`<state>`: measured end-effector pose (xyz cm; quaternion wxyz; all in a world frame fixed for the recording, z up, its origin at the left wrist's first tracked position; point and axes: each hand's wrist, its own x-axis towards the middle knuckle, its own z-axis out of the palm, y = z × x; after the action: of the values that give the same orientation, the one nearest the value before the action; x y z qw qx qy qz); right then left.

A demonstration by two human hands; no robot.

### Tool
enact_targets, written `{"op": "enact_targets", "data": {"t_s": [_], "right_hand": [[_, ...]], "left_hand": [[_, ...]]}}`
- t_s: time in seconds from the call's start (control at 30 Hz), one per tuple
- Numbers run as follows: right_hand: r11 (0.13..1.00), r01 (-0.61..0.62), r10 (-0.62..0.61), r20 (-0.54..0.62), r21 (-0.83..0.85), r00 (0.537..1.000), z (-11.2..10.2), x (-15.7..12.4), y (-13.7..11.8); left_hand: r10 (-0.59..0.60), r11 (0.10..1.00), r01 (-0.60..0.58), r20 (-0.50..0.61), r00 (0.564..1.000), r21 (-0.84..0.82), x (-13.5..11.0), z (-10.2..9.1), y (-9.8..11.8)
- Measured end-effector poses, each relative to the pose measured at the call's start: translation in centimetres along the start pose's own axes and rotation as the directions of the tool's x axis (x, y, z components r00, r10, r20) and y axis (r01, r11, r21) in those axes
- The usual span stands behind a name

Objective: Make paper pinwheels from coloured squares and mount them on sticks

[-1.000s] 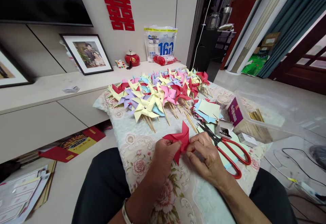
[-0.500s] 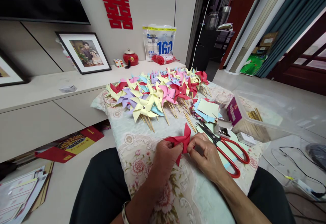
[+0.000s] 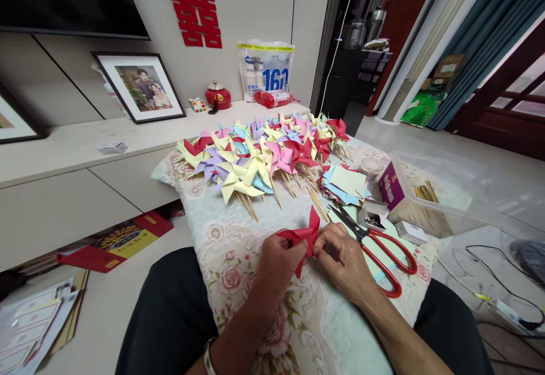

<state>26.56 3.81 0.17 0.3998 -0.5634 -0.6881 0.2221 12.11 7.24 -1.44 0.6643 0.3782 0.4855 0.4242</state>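
Observation:
A red paper pinwheel head (image 3: 307, 233) sits between both hands just above the floral tablecloth (image 3: 221, 233). My left hand (image 3: 277, 264) pinches its left side with closed fingers. From the right, my right hand (image 3: 343, 261) pinches the centre of the same red paper. Red-handled scissors (image 3: 378, 253) lie on the cloth right beside my right hand. A stack of cut paper squares (image 3: 347, 184) lies beyond the scissors.
Several finished pinwheels (image 3: 264, 156) in yellow, pink, purple and red cover the far half of the table. A clear plastic box (image 3: 430, 199) with wooden sticks stands at right. A low white cabinet (image 3: 63, 193) lies left, with papers on the floor (image 3: 29, 324).
Both hands and the red paper shifted slightly right and lower in view during the first half second; since then they have held still.

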Motion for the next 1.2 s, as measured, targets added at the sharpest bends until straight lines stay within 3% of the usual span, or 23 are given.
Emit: {"op": "enact_targets", "data": {"t_s": [0.27,0.43,0.53,0.7,0.9,1.03,1.2], "right_hand": [[1.0,0.007,-0.007,-0.004,-0.018,1.0,0.0,0.0,0.1],[0.999,0.009,-0.009,0.007,-0.04,1.0,0.0,0.0,0.0],[1.0,0.023,-0.023,-0.041,-0.006,0.999,-0.5,0.1,0.0],[0.998,0.024,-0.038,-0.245,-0.059,0.969,-3.8,-0.1,0.7],[0.935,-0.195,0.05,-0.433,-0.297,0.9,-9.8,0.1,2.6],[0.833,-0.296,0.184,-0.269,-0.468,0.945,-12.8,0.8,4.2],[0.663,-0.202,0.273,-0.018,-0.721,0.962,-13.5,2.1,4.1]], "left_hand": [[0.041,0.996,-0.042,0.027,0.999,0.074,-0.2,0.1,0.1],[0.032,0.995,-0.029,-0.03,0.999,0.1,0.0,0.2,0.1],[-0.007,1.0,0.007,-0.074,0.997,0.008,0.3,0.3,0.2],[-0.001,0.97,-0.022,-0.094,0.996,-0.243,0.6,0.3,1.0],[-0.002,0.956,-0.026,-0.094,0.996,-0.291,0.8,0.0,1.1],[-0.01,0.955,-0.014,-0.077,0.997,-0.296,1.0,-0.1,0.8],[-0.005,0.956,-0.015,-0.069,0.998,-0.291,1.0,-0.1,0.7]]}}
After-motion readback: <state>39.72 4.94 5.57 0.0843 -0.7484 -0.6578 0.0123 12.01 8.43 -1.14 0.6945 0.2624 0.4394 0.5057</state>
